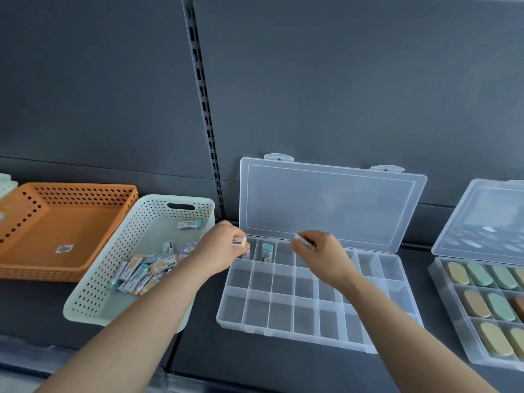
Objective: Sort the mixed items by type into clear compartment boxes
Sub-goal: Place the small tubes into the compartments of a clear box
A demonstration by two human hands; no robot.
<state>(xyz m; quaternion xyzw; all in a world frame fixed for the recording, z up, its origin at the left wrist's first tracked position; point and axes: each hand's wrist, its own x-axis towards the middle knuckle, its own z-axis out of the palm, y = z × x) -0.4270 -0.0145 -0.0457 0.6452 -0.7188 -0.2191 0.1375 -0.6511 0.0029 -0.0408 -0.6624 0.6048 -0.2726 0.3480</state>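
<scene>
Head view: clear compartment box point(283, 330) lies open, most cells bare. White basket point(93, 279) just left of it holds the mixed eraser pile point(141, 270). Left hand point(224, 248) is over the box's back-left corner, fingers pinching a peach eraser point(239, 241). Right hand point(320, 253) is over the back row, pinching a pale eraser point(304, 241). Teal eraser point(267, 251) stands in the second back cell. Suggest one colour per cell, dropped upright.

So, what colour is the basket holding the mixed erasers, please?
Pale mint green basket, head view.
</scene>
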